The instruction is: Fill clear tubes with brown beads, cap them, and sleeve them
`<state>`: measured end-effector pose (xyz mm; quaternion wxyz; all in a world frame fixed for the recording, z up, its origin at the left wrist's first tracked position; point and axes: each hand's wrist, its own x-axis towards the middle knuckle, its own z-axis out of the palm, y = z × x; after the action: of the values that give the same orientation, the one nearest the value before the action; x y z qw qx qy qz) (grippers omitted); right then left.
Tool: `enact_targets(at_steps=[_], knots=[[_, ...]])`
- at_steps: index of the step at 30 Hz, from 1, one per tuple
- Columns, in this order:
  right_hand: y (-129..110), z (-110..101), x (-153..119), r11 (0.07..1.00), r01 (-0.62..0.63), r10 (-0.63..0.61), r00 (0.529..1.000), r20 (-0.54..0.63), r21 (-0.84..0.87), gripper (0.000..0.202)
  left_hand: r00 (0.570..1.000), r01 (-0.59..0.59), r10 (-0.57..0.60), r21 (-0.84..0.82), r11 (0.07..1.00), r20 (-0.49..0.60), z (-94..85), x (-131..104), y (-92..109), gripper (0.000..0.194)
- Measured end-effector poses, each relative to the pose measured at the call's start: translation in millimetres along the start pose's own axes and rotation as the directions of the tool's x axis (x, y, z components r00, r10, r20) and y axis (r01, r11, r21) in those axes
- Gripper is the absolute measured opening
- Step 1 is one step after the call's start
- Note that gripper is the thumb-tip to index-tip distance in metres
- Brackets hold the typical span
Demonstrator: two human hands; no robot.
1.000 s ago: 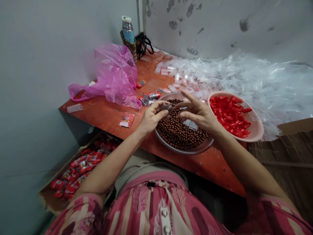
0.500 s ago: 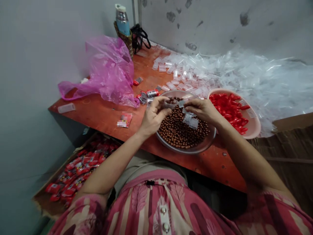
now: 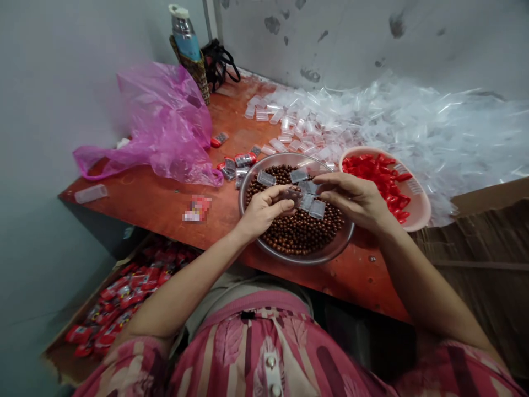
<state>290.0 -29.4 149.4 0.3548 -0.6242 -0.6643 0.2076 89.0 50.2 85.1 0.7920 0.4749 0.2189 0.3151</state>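
My left hand (image 3: 268, 208) is closed on a small clear plastic tube (image 3: 291, 194) that looks dark inside, above a metal bowl (image 3: 264, 251) of round brown beads (image 3: 289, 234). On the bowl's right side my right hand (image 3: 355, 199) hovers over the beads, thumb and fingers apart, with nothing visible between them. Several clear tubes (image 3: 317, 209) lie on the beads between both hands, and another clear tube (image 3: 266, 178) rests near the bowl's far left. Right of the bowl, a pink basket (image 3: 422, 207) holds red plastic pieces (image 3: 372, 171).
A large heap of clear tubes (image 3: 397, 121) covers the back right. Filled red-ended tubes (image 3: 244, 159), a pink bag (image 3: 165, 132), a flask (image 3: 185, 41) and a red packet (image 3: 198, 208) are leftward. Below stands a box of red packets (image 3: 124, 292); cardboard (image 3: 475, 248) lies right.
The view has shifted slightly. My right hand has moved away from my left and its fingers have parted. A clear tube now shows at the bowl's far left.
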Motion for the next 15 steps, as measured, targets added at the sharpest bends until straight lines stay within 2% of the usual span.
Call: enact_targets(at_steps=[4,9,12,15], knots=[[-11.8,12.1,8.7,0.988,0.154,-0.152,0.986,0.073,-0.029,0.029,1.000,0.006,-0.006,0.043,0.999,-0.004,-1.2,0.6,-0.5,0.048],[-6.3,19.1,12.2,0.958,0.280,-0.273,0.956,0.106,-0.057,0.025,1.000,0.013,-0.016,0.107,0.994,0.023,-3.8,0.0,-0.9,0.044],[-0.9,25.2,8.9,0.938,0.338,-0.332,0.939,0.091,-0.070,0.022,1.000,-0.029,0.029,0.229,0.973,0.005,-5.7,-0.9,-1.8,0.040],[3.5,33.0,3.9,0.933,0.353,-0.347,0.933,0.097,-0.063,0.019,0.994,-0.088,0.107,0.407,0.909,-0.025,-7.1,-1.4,-1.8,0.034]])
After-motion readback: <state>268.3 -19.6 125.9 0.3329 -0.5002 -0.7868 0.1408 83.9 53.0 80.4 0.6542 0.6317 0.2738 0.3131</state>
